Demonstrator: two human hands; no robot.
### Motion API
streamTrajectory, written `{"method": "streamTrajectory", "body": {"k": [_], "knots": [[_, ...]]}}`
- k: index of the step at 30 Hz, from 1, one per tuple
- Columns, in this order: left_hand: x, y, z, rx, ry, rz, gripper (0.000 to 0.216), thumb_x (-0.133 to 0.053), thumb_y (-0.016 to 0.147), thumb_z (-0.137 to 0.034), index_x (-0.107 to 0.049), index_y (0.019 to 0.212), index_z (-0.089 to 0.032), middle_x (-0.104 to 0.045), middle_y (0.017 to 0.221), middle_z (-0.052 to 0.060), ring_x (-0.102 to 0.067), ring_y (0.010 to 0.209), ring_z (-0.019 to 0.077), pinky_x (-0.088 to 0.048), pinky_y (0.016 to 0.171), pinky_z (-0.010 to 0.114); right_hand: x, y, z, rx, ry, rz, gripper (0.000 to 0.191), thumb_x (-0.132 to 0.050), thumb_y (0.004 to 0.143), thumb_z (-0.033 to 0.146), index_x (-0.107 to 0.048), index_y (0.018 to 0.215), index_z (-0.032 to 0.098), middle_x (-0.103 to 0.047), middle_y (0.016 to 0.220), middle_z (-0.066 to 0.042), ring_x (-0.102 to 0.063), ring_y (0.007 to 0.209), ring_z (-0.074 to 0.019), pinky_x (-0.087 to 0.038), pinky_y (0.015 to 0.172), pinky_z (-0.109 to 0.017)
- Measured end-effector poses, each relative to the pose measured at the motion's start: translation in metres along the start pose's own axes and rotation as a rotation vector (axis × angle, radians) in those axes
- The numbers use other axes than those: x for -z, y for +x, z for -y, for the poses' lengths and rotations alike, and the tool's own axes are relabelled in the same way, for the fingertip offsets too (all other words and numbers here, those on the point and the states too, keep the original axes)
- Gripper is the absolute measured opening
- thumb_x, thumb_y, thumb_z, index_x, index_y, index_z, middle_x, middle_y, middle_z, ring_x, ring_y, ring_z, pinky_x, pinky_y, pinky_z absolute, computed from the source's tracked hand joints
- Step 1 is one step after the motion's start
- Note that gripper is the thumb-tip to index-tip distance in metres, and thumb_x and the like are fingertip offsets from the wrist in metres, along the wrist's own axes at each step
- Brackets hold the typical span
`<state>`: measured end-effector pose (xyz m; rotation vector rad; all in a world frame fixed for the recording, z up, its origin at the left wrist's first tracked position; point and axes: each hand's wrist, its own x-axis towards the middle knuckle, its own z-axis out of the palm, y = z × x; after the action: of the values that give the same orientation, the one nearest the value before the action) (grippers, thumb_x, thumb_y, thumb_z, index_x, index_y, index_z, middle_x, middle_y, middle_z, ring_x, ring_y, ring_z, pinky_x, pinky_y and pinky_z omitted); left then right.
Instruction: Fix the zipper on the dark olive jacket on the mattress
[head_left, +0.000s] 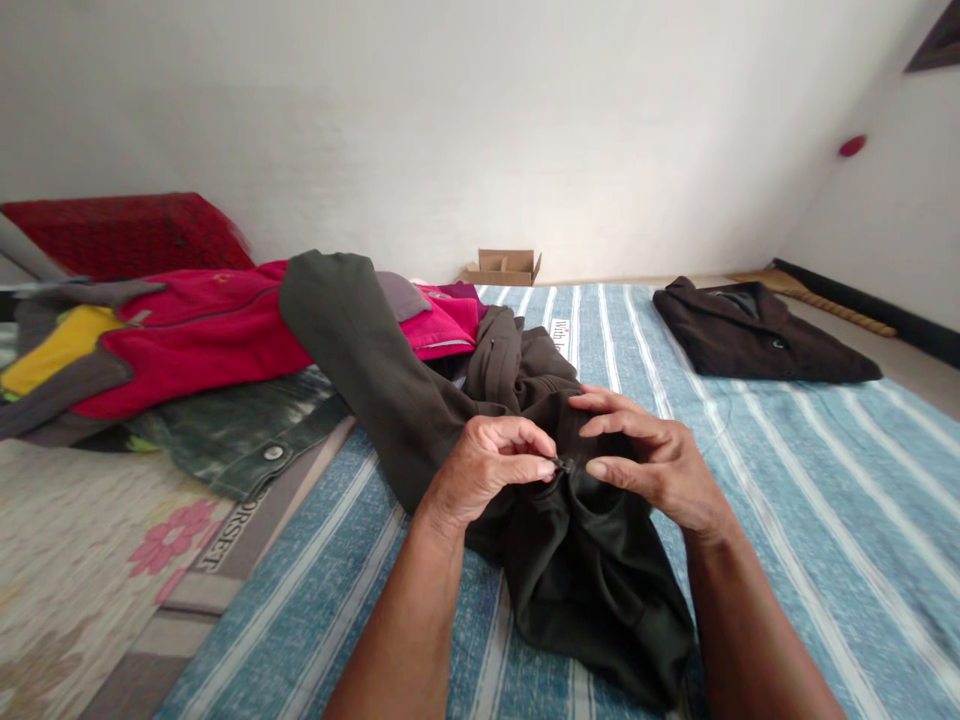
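Observation:
A dark olive-green jacket (592,570) lies crumpled in front of me, one sleeve (352,340) stretched out to the upper left. Between the thumb and forefinger of my left hand (487,465) is a small dark piece at the jacket's edge, which looks like the end of its zip (561,465). My right hand (656,455) is just to the right of it, thumb and fingers spread apart over the cloth. Its fingertips are at the fabric, and I see nothing gripped in them. Folds hide part of the jacket.
A blue-and-white striped sheet (765,500) lies underneath. To the left are a pink and grey jacket (202,340) and dark denim (247,430). A folded dark brown garment (757,335) lies at the right. By the wall sits a small cardboard box (506,267).

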<state>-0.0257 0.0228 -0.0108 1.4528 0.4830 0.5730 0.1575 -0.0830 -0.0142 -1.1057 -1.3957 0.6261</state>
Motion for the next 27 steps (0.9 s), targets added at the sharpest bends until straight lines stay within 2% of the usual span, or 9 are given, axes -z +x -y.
{"method": "streamTrajectory", "body": {"k": [12, 21, 27], "knots": [[0.0009, 0.0038, 0.0063, -0.013, -0.046, -0.006, 0.013, -0.075, 0.063, -0.014, -0.068, 0.074, -0.012, -0.065, 0.069, 0.001, -0.059, 0.061, 0.0109, -0.045, 0.059, 0.021, -0.0030, 0.0006, -0.0029, -0.016, -0.072, 0.001, 0.031, -0.078, 0.067, 0.027, -0.071, 0.097, 0.031, -0.055, 0.129, -0.002, -0.036, 0.131, -0.0261, -0.025, 0.110, -0.048], [0.0011, 0.0045, 0.0076, -0.023, -0.073, 0.012, 0.011, -0.074, 0.064, -0.013, -0.070, 0.074, -0.013, -0.066, 0.070, 0.002, -0.059, 0.061, 0.0109, -0.045, 0.059, 0.022, -0.0044, 0.0002, -0.0019, -0.017, -0.059, 0.050, 0.030, -0.075, 0.069, 0.027, -0.070, 0.099, 0.033, -0.052, 0.132, 0.000, -0.034, 0.133, -0.0258, -0.023, 0.111, -0.049], [0.0006, 0.0050, 0.0093, -0.044, -0.076, 0.016, 0.010, -0.073, 0.064, -0.011, -0.070, 0.074, -0.014, -0.067, 0.071, 0.002, -0.059, 0.062, 0.0112, -0.046, 0.060, 0.022, -0.0060, 0.0010, -0.0028, -0.016, -0.078, 0.068, 0.021, -0.074, 0.071, 0.028, -0.071, 0.092, 0.030, -0.052, 0.132, -0.001, -0.033, 0.133, -0.0260, -0.022, 0.111, -0.048]]}}
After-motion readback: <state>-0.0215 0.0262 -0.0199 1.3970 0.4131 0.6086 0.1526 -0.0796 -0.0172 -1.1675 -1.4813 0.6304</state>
